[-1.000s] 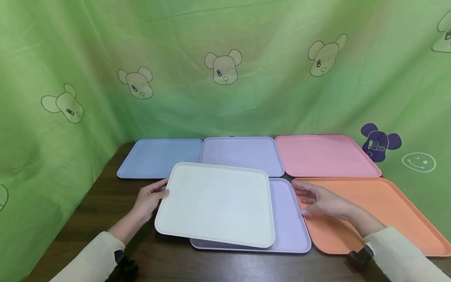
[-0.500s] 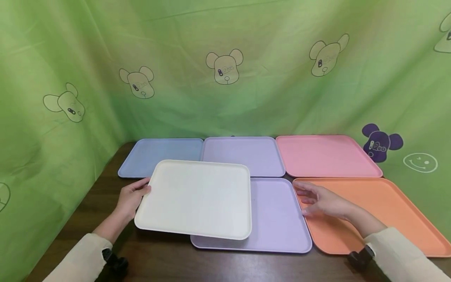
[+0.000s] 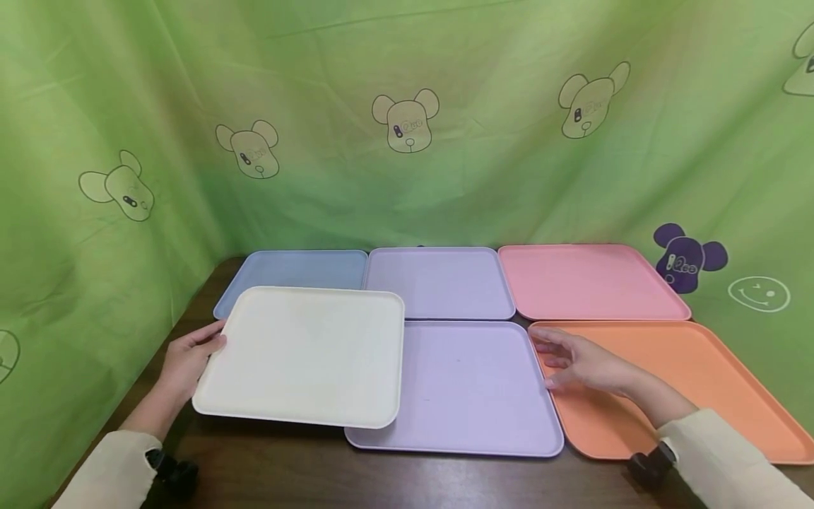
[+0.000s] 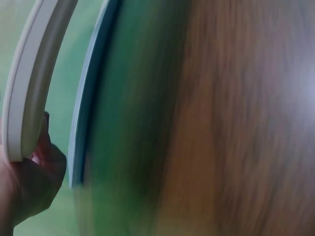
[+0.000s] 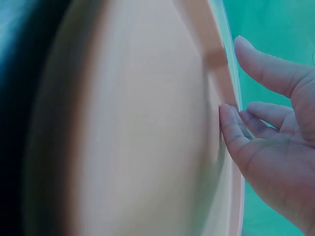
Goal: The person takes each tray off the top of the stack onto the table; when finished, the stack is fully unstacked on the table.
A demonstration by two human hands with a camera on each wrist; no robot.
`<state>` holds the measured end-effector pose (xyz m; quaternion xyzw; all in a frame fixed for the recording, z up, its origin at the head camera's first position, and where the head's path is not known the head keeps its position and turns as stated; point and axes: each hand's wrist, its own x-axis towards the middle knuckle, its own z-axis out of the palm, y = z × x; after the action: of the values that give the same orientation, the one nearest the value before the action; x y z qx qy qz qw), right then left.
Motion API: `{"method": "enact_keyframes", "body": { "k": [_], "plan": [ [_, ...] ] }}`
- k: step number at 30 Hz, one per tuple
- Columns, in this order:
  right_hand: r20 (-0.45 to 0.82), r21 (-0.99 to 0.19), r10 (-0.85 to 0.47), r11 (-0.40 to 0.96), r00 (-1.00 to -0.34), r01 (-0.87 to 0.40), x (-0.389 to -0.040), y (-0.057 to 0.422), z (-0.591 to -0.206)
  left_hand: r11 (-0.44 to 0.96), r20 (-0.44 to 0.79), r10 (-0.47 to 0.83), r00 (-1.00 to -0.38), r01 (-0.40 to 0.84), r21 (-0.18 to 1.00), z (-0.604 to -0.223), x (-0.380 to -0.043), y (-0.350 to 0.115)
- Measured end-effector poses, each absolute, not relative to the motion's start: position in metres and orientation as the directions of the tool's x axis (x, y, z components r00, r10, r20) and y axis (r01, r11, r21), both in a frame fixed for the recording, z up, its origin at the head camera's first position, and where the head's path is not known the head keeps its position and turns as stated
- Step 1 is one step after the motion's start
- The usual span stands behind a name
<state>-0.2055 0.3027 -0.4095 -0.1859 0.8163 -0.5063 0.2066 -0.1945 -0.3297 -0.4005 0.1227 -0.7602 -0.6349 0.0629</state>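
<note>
My left hand (image 3: pixel 189 360) grips the left edge of a white tray (image 3: pixel 305 357), thumb on top of the rim. The tray is held above the table, slightly tilted, covering part of the blue tray (image 3: pixel 305 269) and the left end of the front lavender tray (image 3: pixel 470 389). In the left wrist view the hand (image 4: pixel 37 179) pinches the tray's rim (image 4: pixel 29 98). My right hand (image 3: pixel 585 362) hovers or rests at the left edge of the orange tray (image 3: pixel 668 382), fingers relaxed and holding nothing. From the right wrist view the thumb and fingers (image 5: pixel 266 69) are apart.
Behind lie a back lavender tray (image 3: pixel 439 283) and a pink tray (image 3: pixel 591 281), edge to edge with the blue one. A green curtain (image 3: pixel 407 191) printed with bear heads hangs at the back and sides. The dark wooden table (image 3: pixel 286 459) shows along the front and left.
My left hand has carried the white tray leftward, uncovering more of the front lavender tray and covering part of the blue one. My right hand has stayed in place.
</note>
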Motion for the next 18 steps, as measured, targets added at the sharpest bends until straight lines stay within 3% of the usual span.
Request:
{"method": "enact_keyframes", "body": {
  "k": [9,18],
  "plan": [
    [-0.14,-0.911,-0.521,0.401,-0.842,-0.097,-0.204,0.301,-0.408,0.058,-0.039,-0.219,-0.975,-0.053,0.997,-0.411,-0.189,-0.373],
    [-0.146,-0.913,-0.52,0.398,-0.842,-0.087,-0.203,0.3,-0.408,0.074,-0.105,-0.253,-0.962,-0.128,0.989,-0.419,-0.178,-0.403]
  ]
}}
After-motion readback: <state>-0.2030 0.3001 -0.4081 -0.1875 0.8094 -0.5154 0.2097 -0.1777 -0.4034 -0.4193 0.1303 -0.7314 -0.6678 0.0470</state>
